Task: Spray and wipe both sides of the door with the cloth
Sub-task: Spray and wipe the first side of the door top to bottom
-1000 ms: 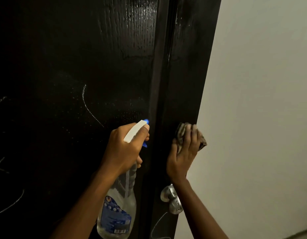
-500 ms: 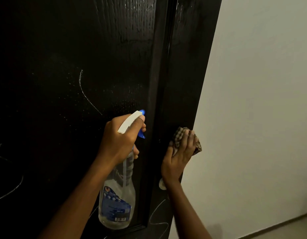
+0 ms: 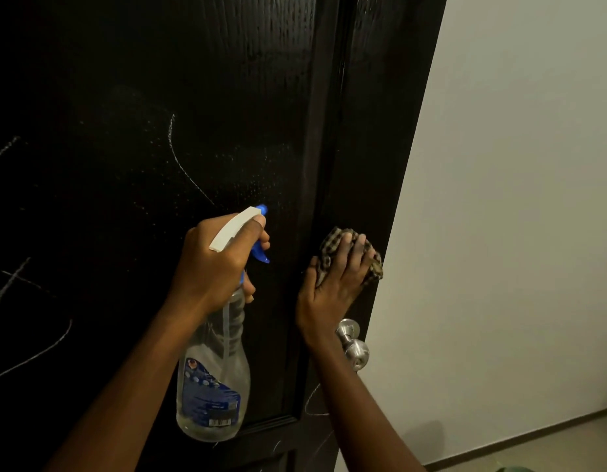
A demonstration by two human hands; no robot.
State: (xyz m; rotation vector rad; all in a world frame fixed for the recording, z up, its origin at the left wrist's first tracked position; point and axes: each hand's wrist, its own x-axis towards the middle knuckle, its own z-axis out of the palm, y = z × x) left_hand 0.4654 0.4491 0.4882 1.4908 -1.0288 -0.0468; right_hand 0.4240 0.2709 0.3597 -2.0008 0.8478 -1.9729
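A black panelled door [image 3: 125, 97] fills the left and middle, marked with white chalk-like lines and wet spray droplets. My left hand [image 3: 213, 260] grips a clear spray bottle [image 3: 213, 379] with a white and blue trigger head, nozzle close to the panel. My right hand [image 3: 336, 287] presses a checked cloth [image 3: 332, 243] flat against the door's right stile, just above the silver knob [image 3: 353, 345].
A pale wall [image 3: 516, 199] stands to the right of the door's edge. A dark skirting strip and a patch of floor [image 3: 550, 447] show at the bottom right.
My right hand and the cloth slid down the stile, then back up a little. The knob, hidden half a second ago, shows again. The bottle stayed held near the panel.
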